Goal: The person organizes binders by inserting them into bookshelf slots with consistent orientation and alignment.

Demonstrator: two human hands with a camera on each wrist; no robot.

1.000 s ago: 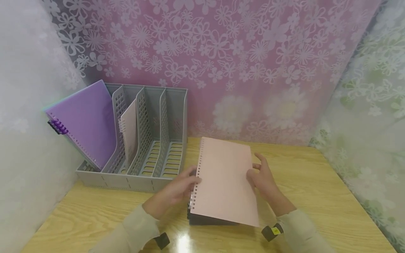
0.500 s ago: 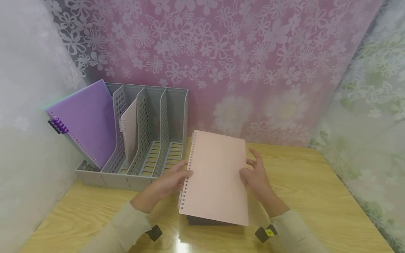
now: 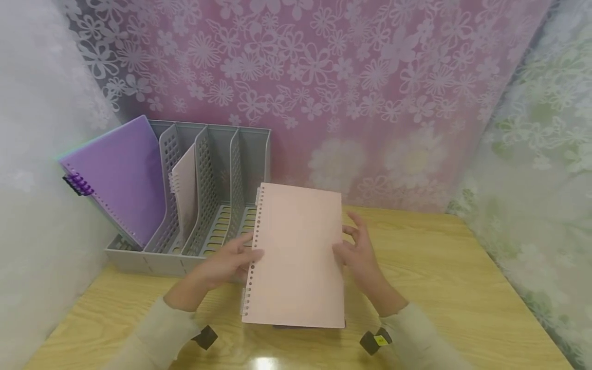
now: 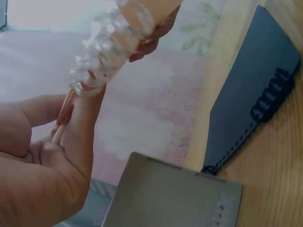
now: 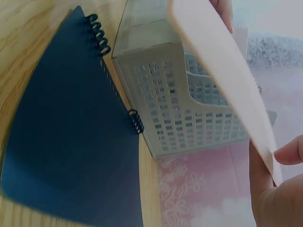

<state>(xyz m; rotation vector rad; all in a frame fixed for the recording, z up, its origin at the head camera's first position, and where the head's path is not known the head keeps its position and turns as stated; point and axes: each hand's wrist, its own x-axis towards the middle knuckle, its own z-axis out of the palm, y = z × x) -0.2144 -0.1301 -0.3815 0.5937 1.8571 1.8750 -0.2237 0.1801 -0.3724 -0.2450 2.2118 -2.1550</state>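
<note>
A pale pink loose-leaf notebook with clear binding rings is lifted above the table between both hands. My left hand pinches its ringed edge, thumb on the cover and fingers behind. At the opposite edge, my right hand pinches it between thumb and fingers, the index finger raised off it. Below lies a dark blue notebook with black rings, flat on the table; the pink one hides nearly all of it in the head view.
A grey file organizer stands at the left rear, its right part hidden by the pink notebook. A purple notebook leans in its leftmost compartment, a smaller pale notebook in the one beside it. A flowered curtain hangs behind the wooden table.
Both hands have carried the pink notebook up and to the left, off the dark blue notebook and toward the organizer, where it now overlaps the right compartments in the head view.
</note>
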